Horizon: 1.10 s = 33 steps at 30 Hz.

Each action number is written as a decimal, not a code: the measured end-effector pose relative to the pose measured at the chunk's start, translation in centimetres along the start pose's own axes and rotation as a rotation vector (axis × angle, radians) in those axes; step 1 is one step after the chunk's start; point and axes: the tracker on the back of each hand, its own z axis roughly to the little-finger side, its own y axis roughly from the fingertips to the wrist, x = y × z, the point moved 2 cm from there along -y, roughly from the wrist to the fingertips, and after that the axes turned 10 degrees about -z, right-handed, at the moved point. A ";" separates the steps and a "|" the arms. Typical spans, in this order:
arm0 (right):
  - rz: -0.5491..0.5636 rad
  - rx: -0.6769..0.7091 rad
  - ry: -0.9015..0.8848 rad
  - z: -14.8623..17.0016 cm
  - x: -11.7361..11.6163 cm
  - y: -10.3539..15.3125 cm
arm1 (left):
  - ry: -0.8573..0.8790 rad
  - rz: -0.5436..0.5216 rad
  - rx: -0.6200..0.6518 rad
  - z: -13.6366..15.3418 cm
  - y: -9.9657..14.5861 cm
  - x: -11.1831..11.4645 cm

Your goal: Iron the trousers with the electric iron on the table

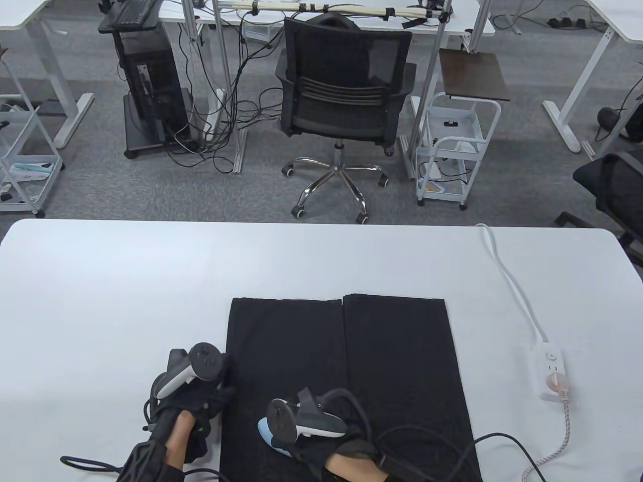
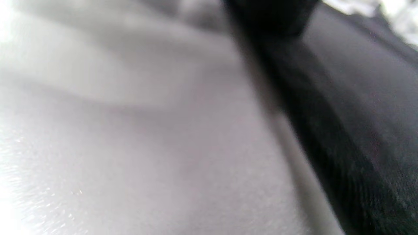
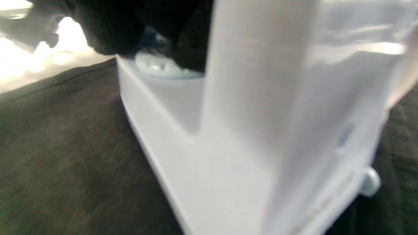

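Landmark: trousers [image 1: 341, 371], black, laid flat on white tabletop [image 1: 100, 301], two legs side by side running away from the near edge.

Left hand [image 1: 198, 401]: gloved, at the trousers' left edge near the near end, resting across cloth and tabletop; fingers [image 1: 223, 394] seem to lie flat on the fabric, no curl visible. Left wrist view blurred: pale tabletop [image 2: 130, 147] beside dark cloth [image 2: 359, 114], nothing more legible.

Iron [image 1: 274, 434]: pale blue and white, on the trousers' left leg near the near end, mostly hidden under the right hand's tracker. Right wrist view: white body [image 3: 261, 130] sitting on dark fabric [image 3: 65, 147].

Right hand [image 1: 321, 437]: over the iron; dark gloved fingers [image 3: 130, 29] wrapped about the iron's upper part, gripping it.

Power strip [image 1: 552, 374]: white, on tabletop well right of the trousers; white cable [image 1: 507, 276] running to the far edge; braided cord [image 1: 562, 437] plugged in, trailing toward the near edge.
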 end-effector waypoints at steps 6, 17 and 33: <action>0.044 0.055 -0.112 1.3 0.1 1.3 | 0.006 -0.005 0.000 0.0 0.1 0.0; 0.233 -0.057 -0.774 18.1 4.0 10.4 | 0.007 -0.001 0.008 0.1 0.0 0.1; 0.665 -0.664 -1.043 42.9 3.3 13.1 | 0.013 0.010 0.025 0.0 -0.1 0.1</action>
